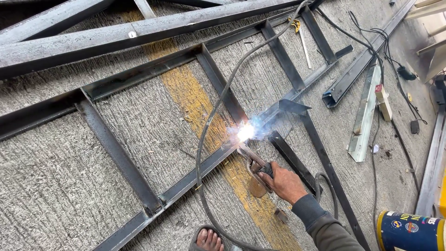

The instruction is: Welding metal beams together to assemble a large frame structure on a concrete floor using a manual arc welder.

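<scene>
Right hand (284, 182): fingers closed around the welding electrode holder (257, 166); rod tip at a bright arc (246, 132) on a joint of the steel ladder frame (204, 65). Left hand: not seen. Frame is laid flat on a rough concrete floor (51, 186) marked by a yellow stripe (190, 100). Grey cable (218, 104), loose channel sections (364, 114), a blue paint can (409, 230) and a sandalled foot (209, 239) are noted around.
</scene>
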